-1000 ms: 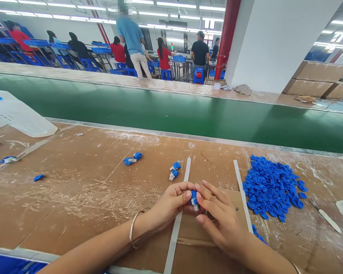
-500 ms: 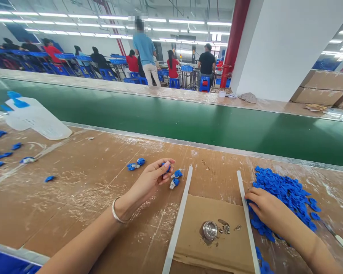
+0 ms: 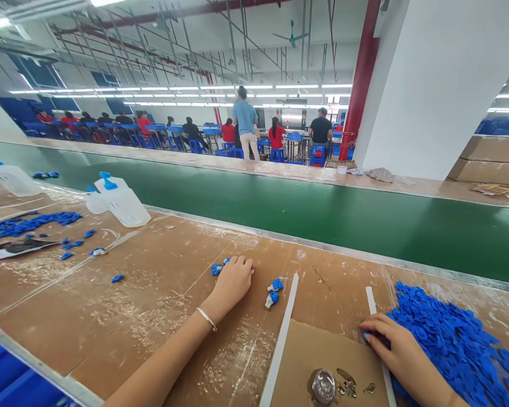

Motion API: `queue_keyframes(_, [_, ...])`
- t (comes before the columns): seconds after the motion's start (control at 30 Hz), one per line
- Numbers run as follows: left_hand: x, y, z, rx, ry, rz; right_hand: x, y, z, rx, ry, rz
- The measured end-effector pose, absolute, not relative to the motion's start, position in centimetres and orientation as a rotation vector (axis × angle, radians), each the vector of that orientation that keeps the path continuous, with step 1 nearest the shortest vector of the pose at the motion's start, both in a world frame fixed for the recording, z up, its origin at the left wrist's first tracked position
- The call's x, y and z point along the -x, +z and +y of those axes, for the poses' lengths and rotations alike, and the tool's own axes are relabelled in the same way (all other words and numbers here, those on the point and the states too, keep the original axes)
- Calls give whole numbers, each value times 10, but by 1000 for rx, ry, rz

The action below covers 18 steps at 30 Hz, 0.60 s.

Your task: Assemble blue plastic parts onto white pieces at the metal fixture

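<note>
My left hand (image 3: 234, 281) is palm down on the brown tabletop, fingers bent and close together, so whatever lies under them is hidden. Right beside its fingers sits a blue-and-white piece (image 3: 216, 269), with another blue bit partly covered. Between that hand and the left white strip lie two more small blue pieces with whitish parts (image 3: 272, 299). My right hand (image 3: 385, 341) is closed in a pinch at the right white strip, a small blue piece (image 3: 366, 337) showing at its fingertips. A large heap of flat blue pieces (image 3: 449, 333) spreads beside it.
A cardboard sheet (image 3: 305, 353) between the strips bears a round clear-and-metal dish (image 3: 323, 386) and small metal bits (image 3: 348, 387). White bottles with blue caps (image 3: 125, 203) stand at left. Beyond runs a green conveyor belt (image 3: 254, 198); people sit and stand far behind.
My view has tilted up and turned left. My left hand has turned palm down and moved left to the blue-and-white pieces. My right hand has drawn slightly off the heap, pinching a blue piece.
</note>
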<state>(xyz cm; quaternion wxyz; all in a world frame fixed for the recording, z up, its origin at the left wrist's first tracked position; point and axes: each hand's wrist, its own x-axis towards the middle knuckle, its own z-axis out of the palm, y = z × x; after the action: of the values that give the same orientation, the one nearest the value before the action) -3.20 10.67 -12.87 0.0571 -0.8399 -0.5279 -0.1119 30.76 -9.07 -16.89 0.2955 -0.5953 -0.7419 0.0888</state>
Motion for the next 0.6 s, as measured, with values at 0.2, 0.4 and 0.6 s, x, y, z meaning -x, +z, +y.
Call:
queue_keyframes(0.2, [21,-128,96,2697,-677,-1448,-316,-211,-87,1529,-283,-2132])
queue_keyframes(0.4, [-6,-137,80,3105,-908,-1497,-313,-213,-88,1523,-625,-2379])
queue_keyframes(0.6, [-16,-144,75,3140,-743,-1510,-309,-190,-85,1469,-768,-2395])
